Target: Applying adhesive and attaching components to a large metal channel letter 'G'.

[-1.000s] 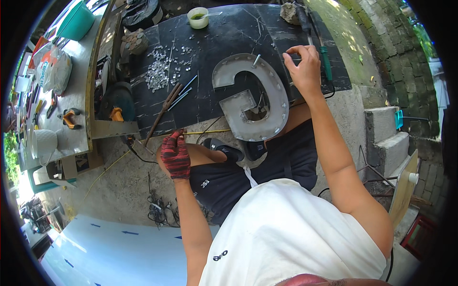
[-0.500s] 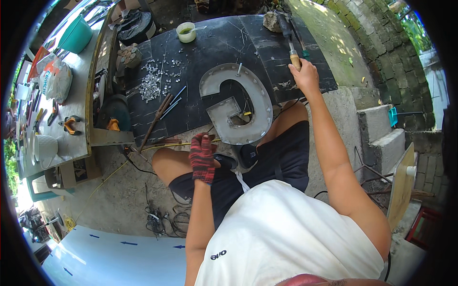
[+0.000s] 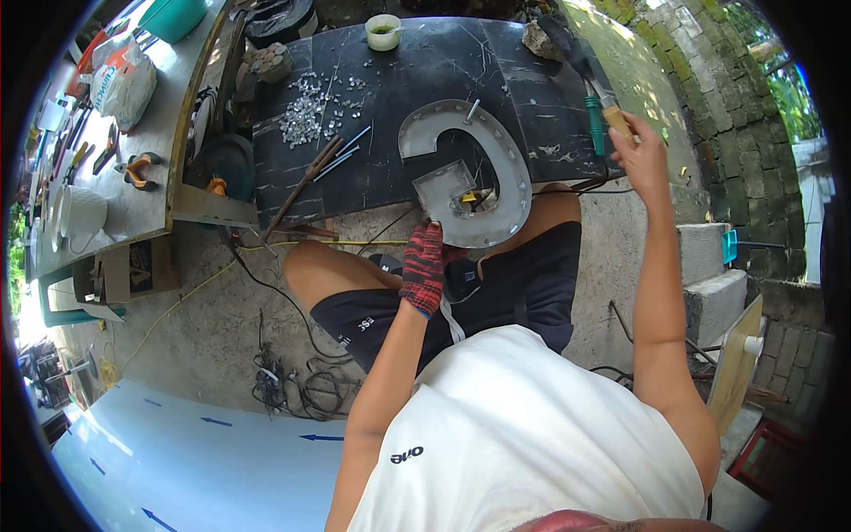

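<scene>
White shirt (image 3: 541, 417) bears dark lettering (image 3: 408, 455); gloved left hand (image 3: 424, 269) grips metal letter (image 3: 511, 168).

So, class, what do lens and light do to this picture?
Head view: the black marbled tabletop bows at its far edge; sunlight dapples the greenish concrete strip; glare streaks the glossy pale blue panel; the grey metal letter shape looks fairly sharp.

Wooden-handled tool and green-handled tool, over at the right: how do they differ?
The wooden-handled tool has a tan handle; the green-handled tool has a green one. The wooden-handled tool is gripped by the right hand, while no hand touches the green-handled tool. The wooden handle slants more in view than the green one. Both have long, narrow handles.
</scene>
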Demonstrator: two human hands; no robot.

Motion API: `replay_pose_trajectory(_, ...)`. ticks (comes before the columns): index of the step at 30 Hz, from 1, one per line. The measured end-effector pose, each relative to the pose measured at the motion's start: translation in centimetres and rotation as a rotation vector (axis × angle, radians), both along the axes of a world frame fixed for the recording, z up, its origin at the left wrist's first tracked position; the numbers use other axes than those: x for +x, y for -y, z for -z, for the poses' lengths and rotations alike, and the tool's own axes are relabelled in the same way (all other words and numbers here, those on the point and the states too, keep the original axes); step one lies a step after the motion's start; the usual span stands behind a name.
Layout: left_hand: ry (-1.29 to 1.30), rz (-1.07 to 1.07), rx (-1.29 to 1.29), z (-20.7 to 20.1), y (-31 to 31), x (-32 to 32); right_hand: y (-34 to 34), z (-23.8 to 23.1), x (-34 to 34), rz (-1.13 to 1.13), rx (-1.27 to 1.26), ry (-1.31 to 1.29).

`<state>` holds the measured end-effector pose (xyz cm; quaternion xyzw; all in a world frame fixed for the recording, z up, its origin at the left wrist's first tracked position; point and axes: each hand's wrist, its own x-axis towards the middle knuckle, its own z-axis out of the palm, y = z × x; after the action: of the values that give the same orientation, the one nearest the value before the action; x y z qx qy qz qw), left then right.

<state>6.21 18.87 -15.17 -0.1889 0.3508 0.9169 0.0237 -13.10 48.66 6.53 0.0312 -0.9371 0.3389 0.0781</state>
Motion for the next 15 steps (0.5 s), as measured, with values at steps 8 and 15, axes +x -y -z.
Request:
replay_pose_trajectory(8, -0.107, 0.025, -0.758, -1.5, -1.7, 1.0, 2.5, -11.2, 8.6, -0.234, 0.289, 0.02)
replay_pose_trajectory(15, 0.068, -0.003, -0.126, -6.1, -2.1, 1.3, 4.0, -10.0, 9.6, -0.422, 0.519, 0.055)
